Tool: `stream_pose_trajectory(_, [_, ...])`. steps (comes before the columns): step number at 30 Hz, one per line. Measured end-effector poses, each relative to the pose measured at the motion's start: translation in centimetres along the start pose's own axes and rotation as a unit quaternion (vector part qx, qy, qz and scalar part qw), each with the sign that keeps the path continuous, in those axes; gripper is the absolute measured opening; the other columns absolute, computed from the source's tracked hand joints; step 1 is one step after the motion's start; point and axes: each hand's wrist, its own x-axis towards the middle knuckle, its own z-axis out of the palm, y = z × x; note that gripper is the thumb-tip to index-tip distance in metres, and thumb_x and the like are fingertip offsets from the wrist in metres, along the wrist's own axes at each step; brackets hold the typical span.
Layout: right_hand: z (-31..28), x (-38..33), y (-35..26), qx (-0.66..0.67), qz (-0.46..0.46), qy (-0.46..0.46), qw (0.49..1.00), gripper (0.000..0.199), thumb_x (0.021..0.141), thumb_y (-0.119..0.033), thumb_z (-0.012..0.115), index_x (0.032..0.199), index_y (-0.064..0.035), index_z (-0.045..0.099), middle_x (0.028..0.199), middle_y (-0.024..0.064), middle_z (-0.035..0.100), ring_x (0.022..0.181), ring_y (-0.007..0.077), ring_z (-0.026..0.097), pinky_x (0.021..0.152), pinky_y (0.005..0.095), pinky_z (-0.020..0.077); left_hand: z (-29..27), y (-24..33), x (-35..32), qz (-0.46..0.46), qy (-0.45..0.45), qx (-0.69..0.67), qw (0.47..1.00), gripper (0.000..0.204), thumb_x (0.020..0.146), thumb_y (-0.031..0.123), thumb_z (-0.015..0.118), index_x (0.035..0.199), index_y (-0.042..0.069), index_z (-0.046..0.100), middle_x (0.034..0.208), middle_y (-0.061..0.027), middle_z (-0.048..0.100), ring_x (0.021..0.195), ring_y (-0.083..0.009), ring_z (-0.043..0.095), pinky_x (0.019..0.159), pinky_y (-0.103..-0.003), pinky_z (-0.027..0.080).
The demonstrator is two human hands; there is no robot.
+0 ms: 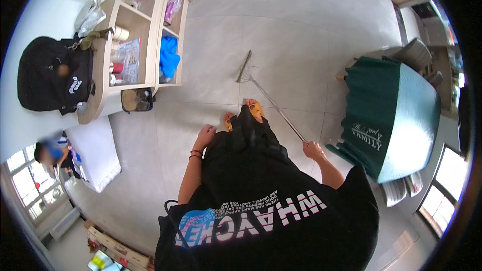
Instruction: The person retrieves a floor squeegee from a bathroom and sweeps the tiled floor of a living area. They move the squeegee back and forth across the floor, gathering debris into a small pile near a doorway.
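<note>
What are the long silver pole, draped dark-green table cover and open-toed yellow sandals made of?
The silver pole looks like shiny metal: it gleams. The green table cover seems fabric, hanging in wavy folds; its glossy top might be plastic-coated. The yellow sandals could be rubber or foam: their straps look thick and smooth.

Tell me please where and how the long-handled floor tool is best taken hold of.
Probably near the upper end of its slim metal handle, wrapped around, coming from the person's right, where the right hand grips it. The handle slants toward that side; the wide, flat head sits at the far end, on the floor.
</note>
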Motion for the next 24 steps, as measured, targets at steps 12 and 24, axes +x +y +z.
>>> stream_pose_trajectory(12, [-1.9,6.0,-17.6,0.055,-0.170,-0.067,0.982,0.035,0.082,-0.030,0.033,0.106,-0.0110,0.051,0.085,0.0196,0.058,0.082,0.0317,0.057,0.071,0.0388,0.0455,0.6,1.8,-0.1,0.001,-0.086,0.067,0.994,0.028,0.080,0.024,0.048,0.089,-0.002,0.052,0.078,-0.0073,0.055,0.071,-0.0150,0.053,0.063,-0.025,0.044])
stream_pose_trajectory(24, [0.4,0.3,-5.4,0.073,0.056,-0.142,0.986,0.051,0.082,-0.044,0.034,0.087,0.0009,0.058,0.081,0.0186,0.060,0.068,0.0308,0.059,0.061,0.0385,0.0484,1.7,1.9,-1.4,0.073,-0.068,0.158,0.983,0.027,0.078,0.025,0.049,0.084,-0.001,0.054,0.069,-0.0069,0.056,0.063,-0.0126,0.052,0.057,-0.025,0.042])
